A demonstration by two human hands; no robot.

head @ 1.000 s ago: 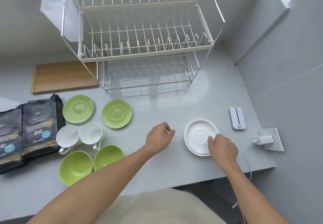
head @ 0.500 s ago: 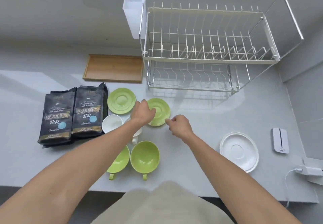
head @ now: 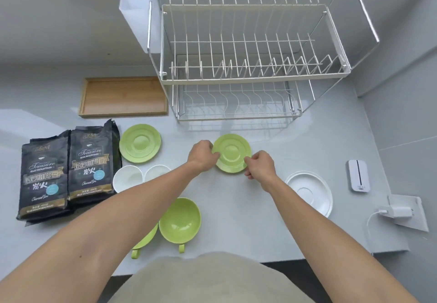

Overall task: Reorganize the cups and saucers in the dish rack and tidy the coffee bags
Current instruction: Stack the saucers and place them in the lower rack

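While both hands grip one green saucer point(head: 231, 153) | saucers: 3 | cups: 4 | bags: 2

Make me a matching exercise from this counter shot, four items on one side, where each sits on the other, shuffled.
Items:
1. Black coffee bags
2. Wooden tray
3. White round saucer
4. Green saucer between both hands

Places:
A. Beside the wire dish rack's left
B. Centre, before the rack
C. Far left
D. Right, near the white device

Pairs: 1-C, 2-A, 3-D, 4-B
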